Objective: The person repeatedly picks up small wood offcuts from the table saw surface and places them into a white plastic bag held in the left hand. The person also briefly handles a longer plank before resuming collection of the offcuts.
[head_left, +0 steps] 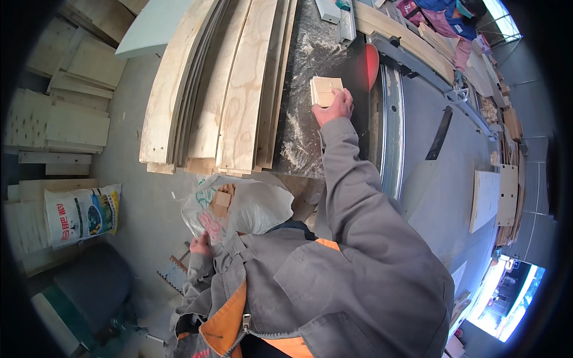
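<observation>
My right hand (338, 108) is closed round the near side of a small stack of square plywood pieces (326, 85). The stack rests on a dark machine table (305, 53) strewn with sawdust. Lower and to the left, a white plastic bag (262, 206) hangs open below the table's near end, with several small wood pieces (222, 201) inside it. My left hand (201, 244) is closed at the bag's left edge and appears to grip the plastic; its fingertips are partly hidden.
Long plywood strips (248, 77) lie stacked on the table's left. A red guard (372, 65) and a metal rail (392, 119) stand right of my right hand. A printed sack (83, 213) leans by boards at far left. Another person (444, 21) works at upper right.
</observation>
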Motion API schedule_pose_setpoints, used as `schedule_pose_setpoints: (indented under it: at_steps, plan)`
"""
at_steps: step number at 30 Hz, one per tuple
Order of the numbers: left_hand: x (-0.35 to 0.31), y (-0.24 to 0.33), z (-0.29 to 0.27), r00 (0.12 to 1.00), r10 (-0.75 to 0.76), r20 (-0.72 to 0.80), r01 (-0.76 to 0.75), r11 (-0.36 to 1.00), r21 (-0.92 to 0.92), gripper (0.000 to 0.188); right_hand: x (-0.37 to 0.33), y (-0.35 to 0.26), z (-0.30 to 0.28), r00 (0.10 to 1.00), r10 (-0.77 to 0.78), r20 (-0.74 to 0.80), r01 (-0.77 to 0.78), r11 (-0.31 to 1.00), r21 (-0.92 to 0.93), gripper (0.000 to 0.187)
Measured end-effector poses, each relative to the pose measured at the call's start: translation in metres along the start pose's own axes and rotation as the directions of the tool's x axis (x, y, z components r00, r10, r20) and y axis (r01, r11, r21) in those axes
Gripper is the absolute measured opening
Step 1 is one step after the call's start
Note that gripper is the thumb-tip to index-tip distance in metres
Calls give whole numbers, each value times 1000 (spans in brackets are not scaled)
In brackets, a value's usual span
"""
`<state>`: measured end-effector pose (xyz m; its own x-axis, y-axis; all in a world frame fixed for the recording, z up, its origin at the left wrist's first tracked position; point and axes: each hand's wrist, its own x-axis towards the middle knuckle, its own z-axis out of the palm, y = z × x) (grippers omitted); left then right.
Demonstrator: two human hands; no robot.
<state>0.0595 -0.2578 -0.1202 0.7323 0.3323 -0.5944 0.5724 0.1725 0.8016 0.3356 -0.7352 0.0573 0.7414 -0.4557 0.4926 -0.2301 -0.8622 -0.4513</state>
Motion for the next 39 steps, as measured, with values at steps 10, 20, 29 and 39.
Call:
schedule_pose_setpoints:
  at_steps: [10,20,29,39]
  plan:
    - [0,0,-3,997,27,-78,-32,997,-65,31,13,-28,22,954,239,182,-206,961,-183,74]
    - [-12,15,-9,999,-34,-8,31,976,-215,30,-134,-26,-85,682,-123,721,-477,673,566,64]
    - [-8,25,-30,992,5,123,30,958,-285,28,-278,-97,-33,340,-325,883,-344,831,438,96]
    - [-18,28,-50,988,-61,140,117,891,-439,21,-305,-104,-24,113,-151,982,-486,854,187,88]
